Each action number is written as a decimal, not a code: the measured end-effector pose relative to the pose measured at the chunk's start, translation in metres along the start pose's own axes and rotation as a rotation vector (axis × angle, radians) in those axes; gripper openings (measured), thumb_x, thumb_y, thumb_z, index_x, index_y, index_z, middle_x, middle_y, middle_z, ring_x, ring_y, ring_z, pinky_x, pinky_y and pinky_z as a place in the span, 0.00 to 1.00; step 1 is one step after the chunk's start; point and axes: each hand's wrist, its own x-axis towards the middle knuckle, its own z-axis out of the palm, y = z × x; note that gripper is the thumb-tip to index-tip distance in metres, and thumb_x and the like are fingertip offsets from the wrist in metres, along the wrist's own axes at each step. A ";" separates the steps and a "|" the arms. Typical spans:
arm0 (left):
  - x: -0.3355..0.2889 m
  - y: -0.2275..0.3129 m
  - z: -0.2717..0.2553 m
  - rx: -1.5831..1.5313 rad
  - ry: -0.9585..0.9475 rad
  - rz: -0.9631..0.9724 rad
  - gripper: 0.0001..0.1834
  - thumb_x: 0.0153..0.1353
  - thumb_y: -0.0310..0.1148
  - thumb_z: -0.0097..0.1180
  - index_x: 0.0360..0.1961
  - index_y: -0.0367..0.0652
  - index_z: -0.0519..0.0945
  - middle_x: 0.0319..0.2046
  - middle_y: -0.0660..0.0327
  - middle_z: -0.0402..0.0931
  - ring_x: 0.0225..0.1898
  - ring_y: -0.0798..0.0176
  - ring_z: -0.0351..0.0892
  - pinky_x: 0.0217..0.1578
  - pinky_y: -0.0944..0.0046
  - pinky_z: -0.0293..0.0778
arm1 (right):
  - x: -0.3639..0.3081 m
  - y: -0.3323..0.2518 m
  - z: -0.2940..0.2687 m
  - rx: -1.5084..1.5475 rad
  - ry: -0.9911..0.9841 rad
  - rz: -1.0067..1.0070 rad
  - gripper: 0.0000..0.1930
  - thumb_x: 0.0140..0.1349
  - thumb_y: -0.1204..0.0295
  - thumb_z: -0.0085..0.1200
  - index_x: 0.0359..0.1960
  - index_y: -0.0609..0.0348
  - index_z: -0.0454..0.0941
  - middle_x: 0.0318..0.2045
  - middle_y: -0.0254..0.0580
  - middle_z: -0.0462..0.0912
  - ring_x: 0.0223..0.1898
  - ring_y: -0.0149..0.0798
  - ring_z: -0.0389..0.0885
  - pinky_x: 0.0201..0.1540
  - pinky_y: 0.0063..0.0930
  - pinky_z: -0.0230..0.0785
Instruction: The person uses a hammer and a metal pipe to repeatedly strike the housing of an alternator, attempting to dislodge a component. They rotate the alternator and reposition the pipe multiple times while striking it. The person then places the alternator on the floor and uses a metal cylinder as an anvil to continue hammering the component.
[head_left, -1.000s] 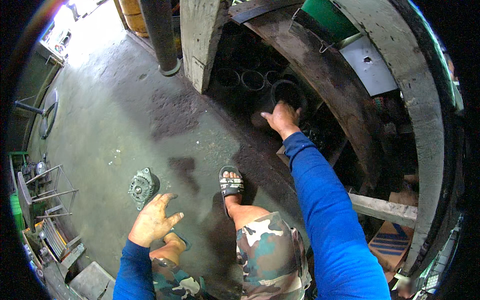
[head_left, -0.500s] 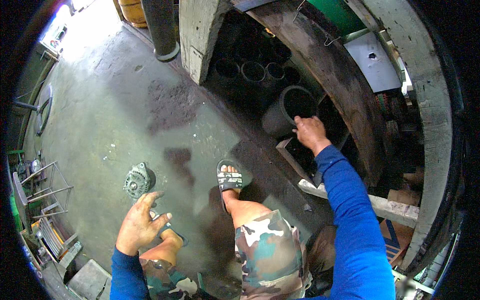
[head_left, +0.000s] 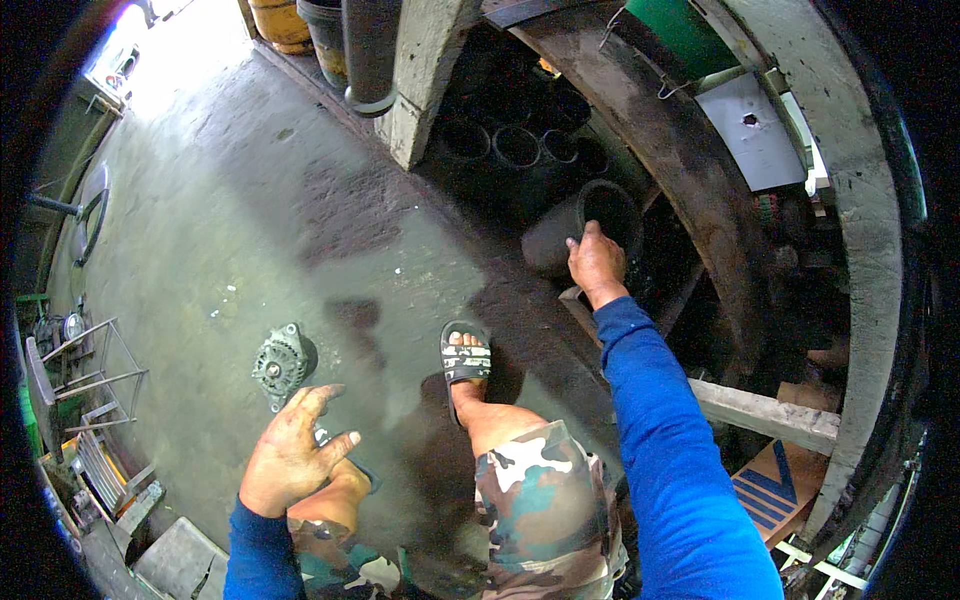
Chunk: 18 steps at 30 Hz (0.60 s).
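Observation:
With its thumb outside and fingers over the edge, my right hand grips the rim of a dark, thick-walled hollow cylinder. The cylinder leans with its open mouth toward the upper right, at the edge of the dark space under the bench. My left hand hangs over the floor, fingers stretched and thumb apart, holding nothing. Just beyond its fingertips a grey metal alternator lies on the concrete floor.
Several similar dark cylinders stand under the bench behind a pale wooden post. A light wooden beam runs beside my right arm. Metal frames and a steering wheel are at the left. My sandalled foot rests mid-floor.
My right hand has shifted left along the cylinder's rim and closed on it. The cylinder has tilted slightly. The left hand stays open, and the view has moved a little.

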 end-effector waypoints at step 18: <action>0.002 0.006 -0.004 -0.010 -0.060 -0.016 0.34 0.59 0.41 0.72 0.63 0.38 0.77 0.57 0.46 0.78 0.58 0.41 0.80 0.59 0.52 0.77 | 0.181 -0.123 0.117 0.082 0.112 -0.260 0.22 0.63 0.68 0.56 0.57 0.67 0.79 0.54 0.64 0.84 0.56 0.65 0.83 0.60 0.53 0.77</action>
